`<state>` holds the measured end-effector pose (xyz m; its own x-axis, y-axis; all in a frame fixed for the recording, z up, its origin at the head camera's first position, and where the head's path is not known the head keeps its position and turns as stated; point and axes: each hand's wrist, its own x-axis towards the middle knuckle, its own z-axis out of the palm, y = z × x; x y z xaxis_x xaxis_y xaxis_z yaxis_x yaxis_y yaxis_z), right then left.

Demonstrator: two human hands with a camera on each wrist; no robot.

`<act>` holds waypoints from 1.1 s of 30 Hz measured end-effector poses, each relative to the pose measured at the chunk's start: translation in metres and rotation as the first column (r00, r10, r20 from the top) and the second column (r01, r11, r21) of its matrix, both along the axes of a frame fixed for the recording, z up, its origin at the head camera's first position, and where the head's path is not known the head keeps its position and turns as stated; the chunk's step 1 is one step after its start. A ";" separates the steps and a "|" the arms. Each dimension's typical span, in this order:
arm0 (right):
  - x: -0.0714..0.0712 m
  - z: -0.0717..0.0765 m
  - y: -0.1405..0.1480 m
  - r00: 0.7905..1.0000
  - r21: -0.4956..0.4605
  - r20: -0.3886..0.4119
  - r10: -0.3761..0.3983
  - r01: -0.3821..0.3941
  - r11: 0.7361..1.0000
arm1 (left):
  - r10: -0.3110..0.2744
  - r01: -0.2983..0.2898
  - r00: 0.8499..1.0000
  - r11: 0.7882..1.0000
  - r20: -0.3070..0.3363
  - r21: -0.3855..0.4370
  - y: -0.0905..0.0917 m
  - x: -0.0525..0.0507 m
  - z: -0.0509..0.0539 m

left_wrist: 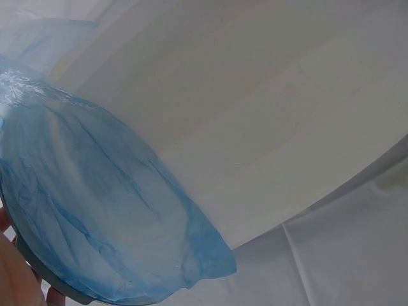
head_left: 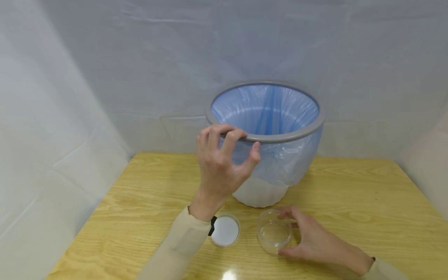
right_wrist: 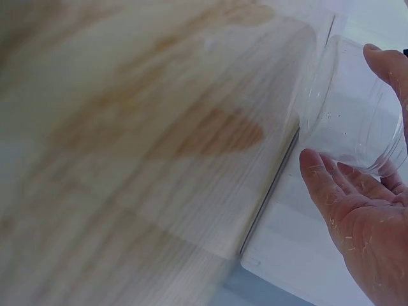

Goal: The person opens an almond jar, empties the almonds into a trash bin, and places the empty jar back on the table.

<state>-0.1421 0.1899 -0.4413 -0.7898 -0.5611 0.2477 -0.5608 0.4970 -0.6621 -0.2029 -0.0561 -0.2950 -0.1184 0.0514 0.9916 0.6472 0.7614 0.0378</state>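
Note:
A trash bin [head_left: 262, 194] with a white base stands on the table. It is lined with a thin blue bag [left_wrist: 115, 210] folded over its grey rim [head_left: 290, 137]. My left hand [head_left: 220, 159] grips the near left part of that rim, fingers over it and thumb in front; the left wrist view shows only a bit of this hand at the lower left. Lower right, my right hand [head_left: 311, 237] holds a clear round plastic container [head_left: 274, 231] between thumb and fingers. See-through walls of the container [right_wrist: 350, 108] show up close in the right wrist view.
A round white disc with a clear edge [head_left: 225, 231] lies on the wooden table [head_left: 157, 194], left of the container and partly behind the left wrist. Pale sheeting [head_left: 157, 77] hangs behind the bin and along both sides.

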 end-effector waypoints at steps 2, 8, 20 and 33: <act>0.000 0.000 0.000 1.000 0.014 0.009 -0.005 0.004 1.000 | 0.001 -0.001 1.000 1.000 0.001 0.000 0.000 0.000 0.000; -0.002 0.000 0.000 1.000 0.038 0.024 -0.020 0.019 0.999 | -0.003 0.003 1.000 1.000 0.002 0.002 0.001 0.000 0.000; 0.000 0.003 0.000 0.994 0.007 0.089 0.057 -0.058 0.998 | -0.002 0.002 1.000 1.000 -0.003 -0.013 0.001 0.000 -0.002; 0.005 0.004 0.008 1.000 0.060 0.001 0.014 -0.014 0.998 | -0.131 0.135 0.986 0.990 0.107 -0.030 -0.014 0.014 -0.001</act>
